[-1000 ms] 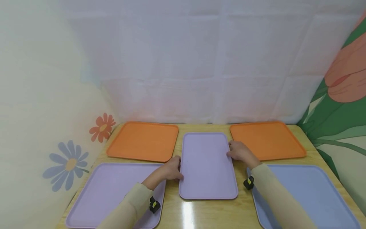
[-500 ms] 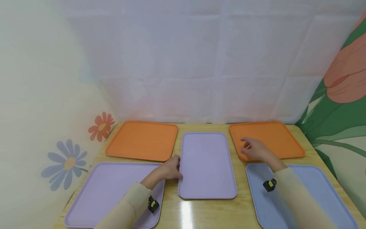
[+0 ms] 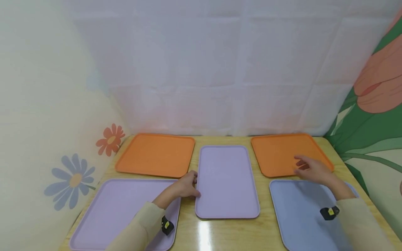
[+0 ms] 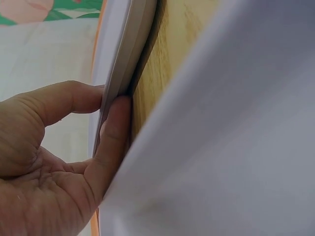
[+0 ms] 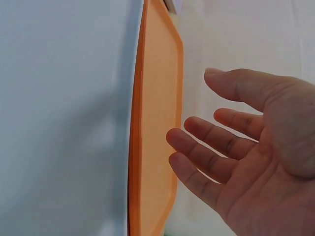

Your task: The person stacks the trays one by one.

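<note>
In the middle of the table lies a light purple tray, its long side pointing away from me. My left hand pinches the left rim of this tray. The left wrist view shows the thumb and a finger of the left hand on either side of the rim. My right hand hovers with nothing in it, over the near edge of the right orange tray and the far part of the blue tray. Its fingers are loosely extended and apart in the right wrist view.
A second orange tray lies at the back left. Another purple tray is at the front left, partly under my left forearm. Wood of the table shows between the trays. A white cloth hangs behind.
My right hand has let go of the middle tray's right rim and moved right, across the orange tray toward the blue one. The left hand has stayed at the left rim.
</note>
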`<control>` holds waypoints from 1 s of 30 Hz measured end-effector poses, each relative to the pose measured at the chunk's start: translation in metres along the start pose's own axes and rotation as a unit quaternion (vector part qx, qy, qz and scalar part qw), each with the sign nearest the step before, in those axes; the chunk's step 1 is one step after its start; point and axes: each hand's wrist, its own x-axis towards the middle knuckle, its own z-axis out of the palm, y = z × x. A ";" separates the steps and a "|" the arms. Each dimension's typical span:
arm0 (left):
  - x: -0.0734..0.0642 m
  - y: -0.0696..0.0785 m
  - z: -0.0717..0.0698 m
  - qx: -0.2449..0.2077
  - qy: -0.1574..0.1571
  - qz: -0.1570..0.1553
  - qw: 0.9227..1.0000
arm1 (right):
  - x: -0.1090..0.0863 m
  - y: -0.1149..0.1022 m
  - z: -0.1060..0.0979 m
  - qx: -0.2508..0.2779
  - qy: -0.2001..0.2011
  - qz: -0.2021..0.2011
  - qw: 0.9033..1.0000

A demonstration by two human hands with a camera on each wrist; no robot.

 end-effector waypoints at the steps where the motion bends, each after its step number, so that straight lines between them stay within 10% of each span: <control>1: 0.000 0.000 0.000 -0.005 0.002 -0.001 1.000 | -0.004 0.004 -0.002 0.002 0.002 0.002 1.000; 15: -0.002 -0.002 0.005 -0.065 0.001 -0.013 0.998 | -0.058 0.061 -0.031 -0.044 0.011 0.060 0.997; 30: -0.004 -0.001 0.005 -0.032 0.008 0.009 0.999 | -0.093 0.096 -0.038 -0.055 -0.010 0.148 0.987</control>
